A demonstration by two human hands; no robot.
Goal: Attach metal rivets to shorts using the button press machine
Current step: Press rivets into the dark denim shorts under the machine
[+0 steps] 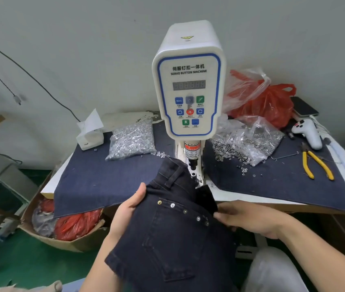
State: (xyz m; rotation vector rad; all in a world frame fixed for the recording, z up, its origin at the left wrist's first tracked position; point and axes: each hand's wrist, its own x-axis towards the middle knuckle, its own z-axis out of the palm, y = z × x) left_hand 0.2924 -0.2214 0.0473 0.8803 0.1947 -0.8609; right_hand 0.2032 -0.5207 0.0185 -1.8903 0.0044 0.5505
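I hold the dark denim shorts [173, 234] at lower centre of the frame, just below the button press machine [189, 81]. My left hand [128, 209] grips the left edge, thumb curled over the fabric. My right hand [249, 220] pinches the right edge by the waistband. Five metal rivets [172, 205] line the pocket seam. Bags of rivets [132, 140] lie on the table [226, 196].

Even, soft indoor light, fairly bright, with faint shadows. Wide-angle bending warps the edges, strongest at 9 and 3 o'clock; the 6 o'clock foreground looks blurry.
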